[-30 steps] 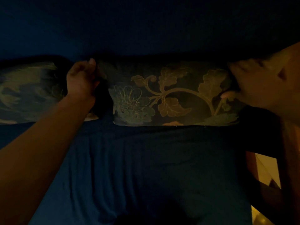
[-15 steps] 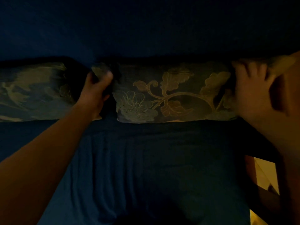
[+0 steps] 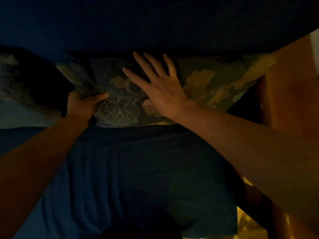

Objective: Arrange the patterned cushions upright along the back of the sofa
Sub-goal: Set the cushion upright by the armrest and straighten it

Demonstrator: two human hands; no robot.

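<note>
A dark cushion with a pale flower-and-leaf pattern [image 3: 212, 87] leans against the blue sofa back [image 3: 155, 23], its left side pulled forward and creased. My left hand [image 3: 82, 105] is closed on the cushion's lower left part, thumb pressed into the fabric. My right hand [image 3: 160, 88] lies flat on the cushion's front, fingers spread, near its middle. A second patterned cushion [image 3: 15, 94] rests at the far left, partly out of frame and very dim.
The blue seat cover [image 3: 138, 178] has lengthwise folds below the cushions. At the right, a wooden armrest or frame [image 3: 290, 100] is lit orange, with a bright floor patch [image 3: 248, 228] beneath. The scene is very dark.
My right hand moved from the cushion's right end to its middle and spread flat. My left hand slid down and gripped the lower left part, tugging the cushion forward.
</note>
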